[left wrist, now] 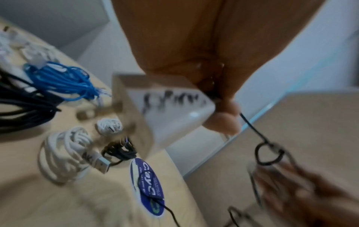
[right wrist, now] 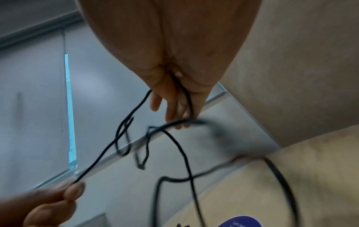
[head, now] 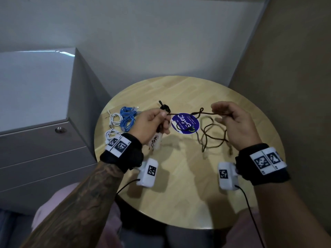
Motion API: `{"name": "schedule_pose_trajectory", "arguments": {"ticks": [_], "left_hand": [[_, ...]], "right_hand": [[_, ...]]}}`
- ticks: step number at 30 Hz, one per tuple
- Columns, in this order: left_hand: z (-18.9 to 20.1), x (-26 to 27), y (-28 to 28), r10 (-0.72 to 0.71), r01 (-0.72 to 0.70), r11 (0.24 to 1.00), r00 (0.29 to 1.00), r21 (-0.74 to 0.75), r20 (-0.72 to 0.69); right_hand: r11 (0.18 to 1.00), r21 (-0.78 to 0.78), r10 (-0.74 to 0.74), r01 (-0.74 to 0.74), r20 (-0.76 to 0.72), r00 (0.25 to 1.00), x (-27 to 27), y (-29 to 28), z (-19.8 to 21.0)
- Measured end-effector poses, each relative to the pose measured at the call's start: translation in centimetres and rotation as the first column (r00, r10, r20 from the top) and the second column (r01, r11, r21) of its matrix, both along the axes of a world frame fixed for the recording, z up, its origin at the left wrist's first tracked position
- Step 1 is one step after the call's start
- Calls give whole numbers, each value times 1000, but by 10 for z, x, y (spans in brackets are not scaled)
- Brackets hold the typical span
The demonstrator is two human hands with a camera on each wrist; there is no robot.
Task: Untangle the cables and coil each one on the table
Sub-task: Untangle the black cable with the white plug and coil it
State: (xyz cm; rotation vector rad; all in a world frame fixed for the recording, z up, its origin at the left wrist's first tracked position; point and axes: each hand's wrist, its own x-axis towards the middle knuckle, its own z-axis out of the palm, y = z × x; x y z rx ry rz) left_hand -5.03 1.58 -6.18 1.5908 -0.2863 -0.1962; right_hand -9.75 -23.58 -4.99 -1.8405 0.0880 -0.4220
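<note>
The round table (head: pixel 188 194) looks like pale wood, smooth with a soft shine. The sticker (head: pixel 185 123) on it is shiny blue paper (or maybe plastic). The blue cable (head: pixel 127 117) and the white cable (head: pixel 115 119) look like smooth plastic. The dark cable (head: pixel 209 113) looks matt. The cabinet (head: pixel 35 104) is smooth grey.

A round desk (head: pixel 223 97) with a pale wood-grain top carries everything. On its left part lie two coiled blue cables (head: pixel 127 116) side by side, with a coiled white cable (head: pixel 115 119) just beside them and a second white coil (head: pixel 110 134) nearer the edge. A coiled black cable (head: pixel 164 107) lies farther back, near the middle. A round blue sticker (head: pixel 185 123) sits flat at the centre, with a dark cable (head: pixel 211 136) trailing across it and lying in loose loops on the wood to its right.
</note>
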Motion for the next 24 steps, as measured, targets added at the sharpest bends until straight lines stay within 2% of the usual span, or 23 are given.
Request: {"name": "schedule_pose_trajectory", "arguments": {"ticks": [2, 3, 5, 8, 11, 13, 14, 17, 19, 22, 24], "left_hand": [[2, 2, 7, 50, -53, 993, 998, -104, -31], [2, 3, 10, 74, -78, 990, 997, -115, -38], [2, 7, 14, 116, -121, 987, 992, -103, -52], [5, 6, 21, 118, -122, 990, 991, -68, -69], [14, -6, 22, -11, 4, 989, 999, 149, 45], [15, -11, 21, -54, 25, 966, 993, 257, 109], [13, -10, 23, -28, 0, 968, 994, 252, 110], [10, 2, 34, 140, -143, 985, 989, 99, 45], [11, 7, 37, 169, -169, 984, 986, 58, 15], [12, 8, 30, 111, -111, 994, 994, -5, -17], [10, 5, 21, 61, -62, 998, 997, -30, -51]], "right_hand": [[986, 165, 52, -29, -136, 989, -1, -4, 1], [980, 192, 94, -56, -191, 977, -4, -5, 1], [983, 122, 168, -141, -258, 951, -11, -8, 1], [975, 20, 219, -222, -270, 938, -17, -6, 4], [985, -64, 146, -159, -170, 975, -12, -3, 2], [982, -163, 72, -98, -159, 985, -7, -6, -2], [980, -187, 30, -61, -168, 985, -5, -9, -2], [983, -164, -114, 86, -173, 978, -4, -23, 0], [965, -234, -159, 116, -175, 972, -8, -29, 4], [923, -383, -157, 32, -302, 940, -7, -31, 2], [876, -464, -108, -132, -456, 883, -8, -28, -2]]}}
